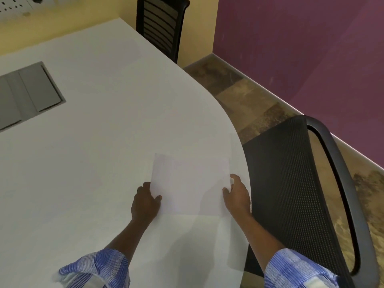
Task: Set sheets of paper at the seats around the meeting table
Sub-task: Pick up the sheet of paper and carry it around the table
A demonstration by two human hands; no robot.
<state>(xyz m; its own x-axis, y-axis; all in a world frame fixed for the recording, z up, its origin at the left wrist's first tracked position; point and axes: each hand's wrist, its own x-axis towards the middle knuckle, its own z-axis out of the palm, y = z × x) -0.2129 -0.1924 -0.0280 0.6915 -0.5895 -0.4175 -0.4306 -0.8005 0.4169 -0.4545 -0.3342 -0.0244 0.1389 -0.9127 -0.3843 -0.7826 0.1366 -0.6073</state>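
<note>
Head view: sheet of paper (190,185) lies on the table (93,163) between both hands; left hand (145,201) and right hand (238,196) each grip an edge.

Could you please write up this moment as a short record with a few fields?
sheet of paper: flat on the white table, near its curved edge
left hand: on the sheet's left edge
right hand: at the sheet's right edge
nearest chair: black mesh, beside the sheet
far chair: black, at the table's far side
</note>
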